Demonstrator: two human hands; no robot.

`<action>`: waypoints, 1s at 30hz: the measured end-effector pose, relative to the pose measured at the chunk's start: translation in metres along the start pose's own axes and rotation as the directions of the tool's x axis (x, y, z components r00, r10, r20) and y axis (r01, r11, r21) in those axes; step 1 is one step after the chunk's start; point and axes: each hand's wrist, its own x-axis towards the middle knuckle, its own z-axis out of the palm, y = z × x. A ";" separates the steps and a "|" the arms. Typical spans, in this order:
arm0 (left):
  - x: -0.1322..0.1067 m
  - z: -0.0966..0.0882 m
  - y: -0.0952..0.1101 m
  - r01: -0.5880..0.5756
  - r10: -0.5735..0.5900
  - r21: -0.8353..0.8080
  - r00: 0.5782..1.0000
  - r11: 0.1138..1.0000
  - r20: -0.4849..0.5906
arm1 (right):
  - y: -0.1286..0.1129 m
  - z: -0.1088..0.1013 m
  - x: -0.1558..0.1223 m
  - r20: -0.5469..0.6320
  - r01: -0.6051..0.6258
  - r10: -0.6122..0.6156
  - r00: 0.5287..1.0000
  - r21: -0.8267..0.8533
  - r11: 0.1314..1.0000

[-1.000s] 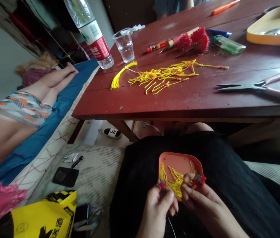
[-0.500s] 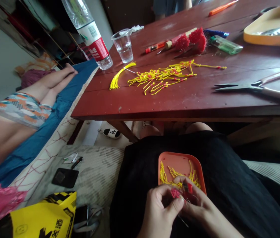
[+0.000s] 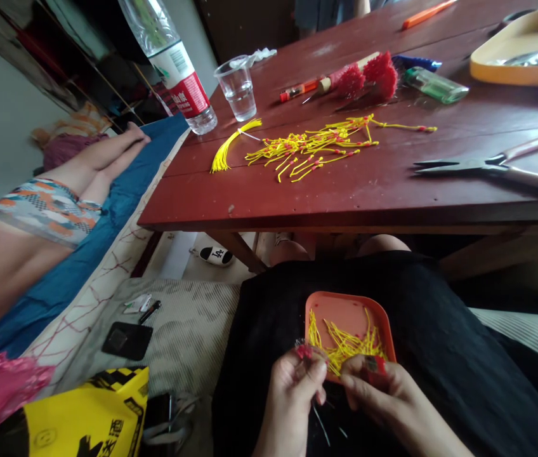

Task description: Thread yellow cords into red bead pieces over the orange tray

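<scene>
Over my lap, my left hand [image 3: 295, 384] pinches a small red bristly piece [image 3: 303, 351], with thin wire-like strands sticking out below the fingers. To its right, my right hand [image 3: 383, 390] is closed, thumb against the curled fingers; whatever lies between the fingertips is too small to make out. A red and dark band-like thing [image 3: 376, 365] shows at its index finger. Just beyond both hands, an orange tray [image 3: 345, 303] rests on the black cloth over my legs and holds yellow cords [image 3: 347, 339] and a few tiny red bits.
The dark red table [image 3: 269, 203] bears yellow cords with red beads [image 3: 316, 143], pliers [image 3: 478, 166], red bristly bundles [image 3: 378, 77], a green lighter [image 3: 435, 86], a plastic cup [image 3: 238, 95] and a bottle [image 3: 186, 82]. A person [image 3: 50, 209] lies at left.
My hands have moved apart. The left hand has shifted left with the red bristly piece, and the right hand has drawn slightly right.
</scene>
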 end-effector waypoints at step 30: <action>-0.004 -0.010 0.002 0.404 -0.394 -0.199 0.915 0.893 0.090 | 0.012 -0.002 -0.002 -0.023 0.102 -0.102 0.995 0.002 0.995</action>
